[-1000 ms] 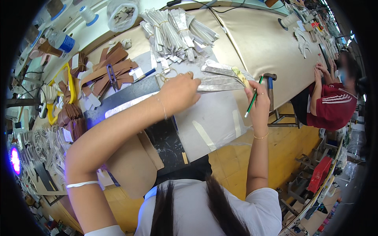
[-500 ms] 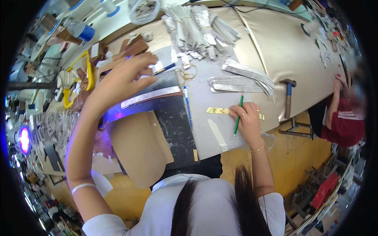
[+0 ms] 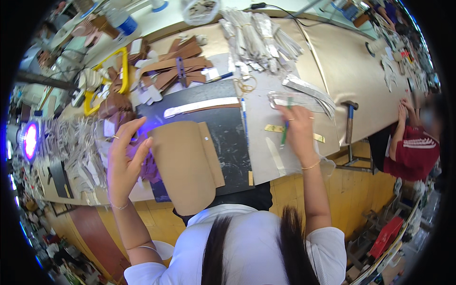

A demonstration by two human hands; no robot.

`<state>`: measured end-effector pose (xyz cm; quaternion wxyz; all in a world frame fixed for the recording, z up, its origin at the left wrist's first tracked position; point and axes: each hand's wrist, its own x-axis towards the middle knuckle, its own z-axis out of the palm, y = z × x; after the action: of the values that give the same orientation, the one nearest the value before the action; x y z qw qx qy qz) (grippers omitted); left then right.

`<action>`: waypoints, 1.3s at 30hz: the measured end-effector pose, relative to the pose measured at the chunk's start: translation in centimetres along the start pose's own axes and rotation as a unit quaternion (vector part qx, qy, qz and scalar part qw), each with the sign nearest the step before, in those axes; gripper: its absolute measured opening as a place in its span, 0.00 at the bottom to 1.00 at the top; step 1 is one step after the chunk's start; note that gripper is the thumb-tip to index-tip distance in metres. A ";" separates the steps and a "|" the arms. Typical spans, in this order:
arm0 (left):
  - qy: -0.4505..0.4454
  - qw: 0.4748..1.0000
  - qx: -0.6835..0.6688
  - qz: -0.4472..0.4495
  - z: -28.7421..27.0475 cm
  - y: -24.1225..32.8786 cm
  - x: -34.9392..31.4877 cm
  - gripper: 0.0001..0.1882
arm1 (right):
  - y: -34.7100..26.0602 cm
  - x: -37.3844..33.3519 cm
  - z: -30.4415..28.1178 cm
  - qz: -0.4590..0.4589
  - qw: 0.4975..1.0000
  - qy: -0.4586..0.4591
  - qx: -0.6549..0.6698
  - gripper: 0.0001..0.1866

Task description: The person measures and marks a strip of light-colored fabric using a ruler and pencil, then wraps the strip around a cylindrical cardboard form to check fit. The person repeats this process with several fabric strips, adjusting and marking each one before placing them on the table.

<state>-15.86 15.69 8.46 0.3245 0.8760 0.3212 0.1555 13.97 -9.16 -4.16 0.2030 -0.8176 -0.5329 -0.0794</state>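
My left hand [image 3: 124, 159] hovers at the left edge of a brown curved sheet [image 3: 183, 161], thumb and fingers apart with nothing between them. The sheet lies over the near left part of a black board [image 3: 232, 166]. A silvery-white strip [image 3: 202, 105] rests along a brown strip near the board's far edge. My right hand [image 3: 299, 130] is on the right side of the table, its fingers closed round a green pencil [image 3: 284, 137], slightly blurred. Beneath that hand is a yellowish patterned ruler [image 3: 274, 128]. A blue pen [image 3: 244, 118] lies along the board's right edge.
Brown strips [image 3: 183, 64] are heaped at the back left beside a yellow frame [image 3: 124, 71]. Bundled silvery strips [image 3: 261, 38] lie at the back. A hammer [image 3: 349, 121] is on the right. Another person in a red top [image 3: 411, 147] sits at the far right.
My left hand has come back from above the far left of the board to the brown sheet's left edge. My right hand has lifted slightly and moved its fingers farther away with the pencil.
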 end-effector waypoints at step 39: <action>0.226 0.940 -0.074 -0.244 -2.8 -14.2 -9.3 0.12 | 4.1 5.2 -2.4 0.069 0.996 0.013 -0.049 0.04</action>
<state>-30.68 19.09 0.43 0.3347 0.6862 0.5775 0.2892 20.07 -7.25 -1.24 0.1746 -0.8603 -0.4681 -0.1014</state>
